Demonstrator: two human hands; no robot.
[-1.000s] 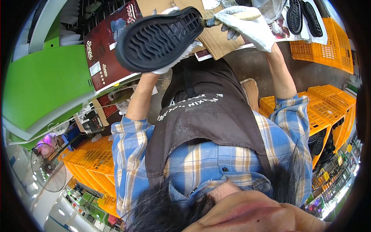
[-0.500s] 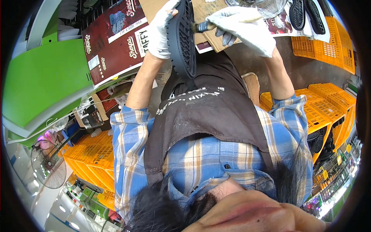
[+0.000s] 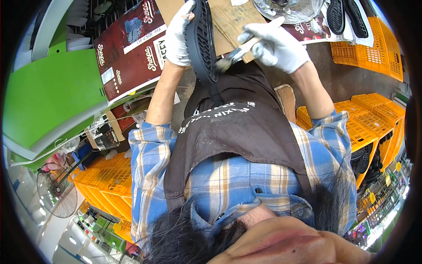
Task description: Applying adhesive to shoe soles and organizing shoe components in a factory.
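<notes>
My left hand [image 3: 179, 40], in a white glove, grips a black shoe sole [image 3: 203, 48] by its left edge and holds it upright over my dark apron. The sole has a raised lattice pattern inside its rim. In my gloved right hand [image 3: 278, 46] is a paintbrush [image 3: 237, 53] with a pale wooden handle, fingers closed round it. Its bristles are at the right edge of the sole's lower end; whether they touch cannot be made out. Behind the hands lies a stained sheet of cardboard [image 3: 231, 22] on the work surface.
A bowl wrapped in clear plastic [image 3: 288, 9] stands at the far middle right. Two more black soles [image 3: 336, 17] lie to its right. Yellow crates [image 3: 365, 53] are stacked at the right, more crates [image 3: 105, 176] at the left. A green machine panel [image 3: 52, 88] and a fan [image 3: 57, 189] are at left.
My right hand has turned and the brush has moved down along the sole's right edge, its handle now showing above the fingers. The sole has shifted slightly left.
</notes>
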